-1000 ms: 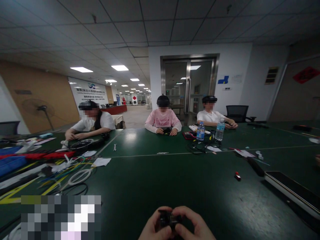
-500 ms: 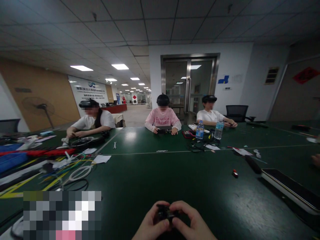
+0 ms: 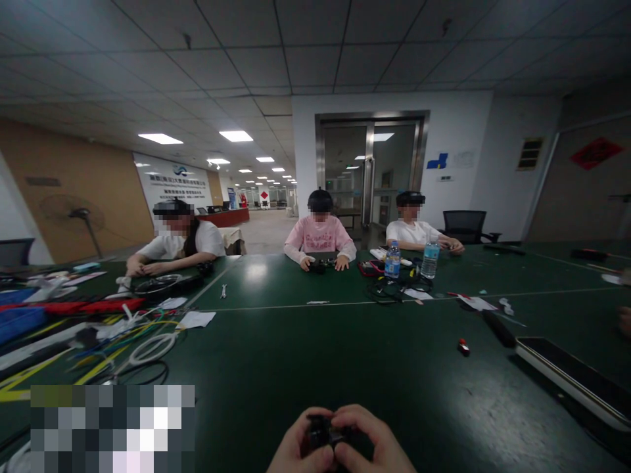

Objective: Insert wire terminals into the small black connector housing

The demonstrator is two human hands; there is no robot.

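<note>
Both my hands are together at the bottom middle of the head view, around a small black object [image 3: 320, 430]. My left hand [image 3: 298, 447] grips its left side between thumb and fingers. From the right, my right hand [image 3: 369, 437] pinches the same object, its thumb near the left thumb. Dark and partly covered by my fingers, the object does not show its kind. It is held above the near part of the green table [image 3: 256, 368].
Coiled cables [image 3: 152, 348] and a blue tray [image 3: 20, 323] lie on the left. A black-topped, light-edged flat device [image 3: 572, 374] and a small red item [image 3: 463, 346] are on the right. Water bottles [image 3: 430, 257] stand farther back. Three people sit across the table.
The view has shifted slightly. Both hands keep hold of the black object, with a small change in finger position. The person opposite has lowered a dark item toward the table.
</note>
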